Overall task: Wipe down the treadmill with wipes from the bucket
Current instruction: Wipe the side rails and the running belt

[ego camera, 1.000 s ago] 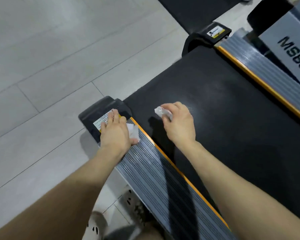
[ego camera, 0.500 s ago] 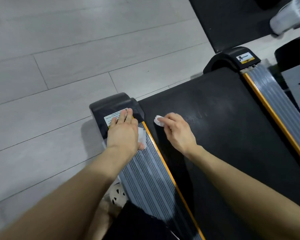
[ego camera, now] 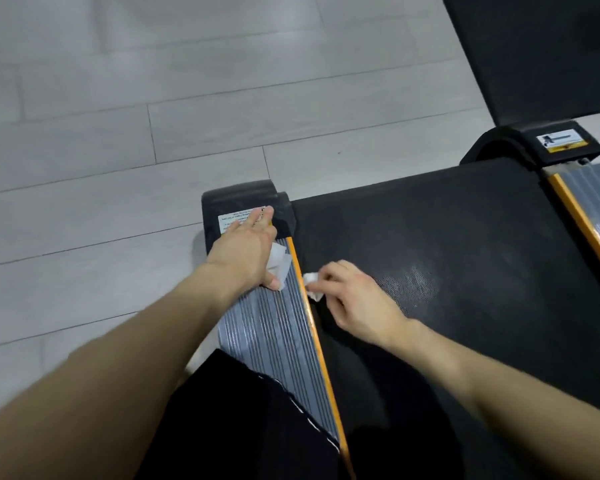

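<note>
Left hand [ego camera: 245, 249] lies flat, fingers straight, pressing a white wipe [ego camera: 280, 263] onto the treadmill's ribbed grey side rail [ego camera: 274, 334], fingertips reaching the black end cap [ego camera: 236, 199]; the flat palm likely spreads pressure for a broad swipe. Right hand [ego camera: 354, 299] pinches a crumpled wipe [ego camera: 312, 285] in curled fingers at the belt [ego camera: 465, 244] edge, beside the orange strip [ego camera: 321, 355], probably for seam work. The rail's long axis runs away from the person, ending at the cap.

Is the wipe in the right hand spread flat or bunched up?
Bunched up: the right hand pinches the wipe as a small crumpled wad at the edge of the belt.
</note>
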`<move>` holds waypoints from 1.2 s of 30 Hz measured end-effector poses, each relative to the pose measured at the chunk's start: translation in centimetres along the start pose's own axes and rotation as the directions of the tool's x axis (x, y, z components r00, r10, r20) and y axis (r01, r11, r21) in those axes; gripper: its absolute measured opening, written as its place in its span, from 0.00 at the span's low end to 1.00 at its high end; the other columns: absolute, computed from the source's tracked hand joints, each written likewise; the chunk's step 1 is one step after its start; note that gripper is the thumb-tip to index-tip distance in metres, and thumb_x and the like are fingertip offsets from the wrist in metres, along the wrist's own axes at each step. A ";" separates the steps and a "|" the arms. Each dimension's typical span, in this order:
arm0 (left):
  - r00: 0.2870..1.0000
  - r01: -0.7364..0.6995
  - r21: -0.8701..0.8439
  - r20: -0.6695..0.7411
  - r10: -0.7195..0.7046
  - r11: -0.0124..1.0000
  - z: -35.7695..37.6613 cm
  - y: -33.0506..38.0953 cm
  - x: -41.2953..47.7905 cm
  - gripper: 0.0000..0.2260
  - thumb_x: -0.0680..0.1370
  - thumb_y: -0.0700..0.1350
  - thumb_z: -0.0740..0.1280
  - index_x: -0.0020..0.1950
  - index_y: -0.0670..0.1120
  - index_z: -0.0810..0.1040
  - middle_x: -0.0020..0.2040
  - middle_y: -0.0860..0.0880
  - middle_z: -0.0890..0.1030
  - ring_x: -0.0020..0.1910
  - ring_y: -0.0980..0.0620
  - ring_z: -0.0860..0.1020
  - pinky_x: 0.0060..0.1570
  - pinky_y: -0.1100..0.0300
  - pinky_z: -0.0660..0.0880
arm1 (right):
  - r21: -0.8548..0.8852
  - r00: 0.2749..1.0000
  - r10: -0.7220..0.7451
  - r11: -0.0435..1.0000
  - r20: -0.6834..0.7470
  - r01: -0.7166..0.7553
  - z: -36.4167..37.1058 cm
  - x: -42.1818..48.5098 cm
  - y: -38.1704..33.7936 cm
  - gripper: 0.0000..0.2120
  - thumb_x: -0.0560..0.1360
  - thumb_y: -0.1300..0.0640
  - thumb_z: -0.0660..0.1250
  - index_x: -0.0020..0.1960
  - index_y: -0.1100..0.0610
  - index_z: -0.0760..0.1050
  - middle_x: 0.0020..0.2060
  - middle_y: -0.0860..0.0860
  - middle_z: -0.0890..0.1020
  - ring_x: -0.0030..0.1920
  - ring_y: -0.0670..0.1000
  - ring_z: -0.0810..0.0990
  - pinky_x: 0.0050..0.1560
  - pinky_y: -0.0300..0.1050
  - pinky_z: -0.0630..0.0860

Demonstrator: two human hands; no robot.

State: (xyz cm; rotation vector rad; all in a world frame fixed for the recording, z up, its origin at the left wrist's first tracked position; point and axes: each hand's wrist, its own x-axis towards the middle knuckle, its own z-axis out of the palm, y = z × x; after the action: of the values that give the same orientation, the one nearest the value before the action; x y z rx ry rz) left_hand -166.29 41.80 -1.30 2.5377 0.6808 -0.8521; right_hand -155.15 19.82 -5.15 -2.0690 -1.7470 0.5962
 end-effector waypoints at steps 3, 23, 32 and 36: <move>1.000 0.014 -0.011 0.004 -0.014 1.000 -0.6 0.3 -0.2 0.49 0.71 0.56 0.83 0.83 0.41 0.62 0.88 0.49 0.41 0.87 0.48 0.44 0.83 0.48 0.53 | -0.040 1.000 -0.029 0.999 0.002 0.030 0.0 1.2 1.1 0.15 0.81 0.65 0.65 0.63 0.54 0.82 0.52 0.50 0.75 0.53 0.52 0.73 0.53 0.44 0.77; 1.000 0.019 -0.017 0.008 -0.019 1.000 -0.6 0.1 -0.3 0.54 0.72 0.55 0.83 0.87 0.42 0.54 0.88 0.50 0.40 0.87 0.49 0.43 0.83 0.49 0.53 | -0.058 0.889 0.433 0.894 -0.151 -0.445 -3.0 10.2 4.4 0.15 0.81 0.65 0.61 0.57 0.53 0.85 0.52 0.52 0.75 0.56 0.59 0.77 0.55 0.54 0.79; 1.000 0.024 0.005 0.006 -0.024 1.000 -0.4 0.1 0.1 0.51 0.72 0.55 0.83 0.85 0.42 0.58 0.88 0.49 0.40 0.87 0.48 0.43 0.83 0.47 0.54 | -0.032 0.680 0.644 0.717 -0.351 -0.696 -7.2 5.3 10.7 0.18 0.78 0.64 0.61 0.58 0.49 0.84 0.54 0.56 0.75 0.55 0.62 0.78 0.51 0.44 0.72; 1.000 0.019 0.016 0.006 -0.019 1.000 -0.3 0.0 0.4 0.50 0.72 0.55 0.82 0.85 0.41 0.59 0.88 0.49 0.39 0.87 0.48 0.43 0.83 0.47 0.54 | -0.070 0.876 0.458 0.879 -0.152 -0.471 -2.8 8.7 5.2 0.19 0.75 0.66 0.63 0.55 0.49 0.86 0.51 0.53 0.77 0.54 0.57 0.79 0.51 0.40 0.71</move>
State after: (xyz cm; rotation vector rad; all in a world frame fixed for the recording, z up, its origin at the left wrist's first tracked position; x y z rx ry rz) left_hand -165.89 42.07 -1.34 2.5457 0.6999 -0.8748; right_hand -148.11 27.49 -6.28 -2.5639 -1.2269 0.4876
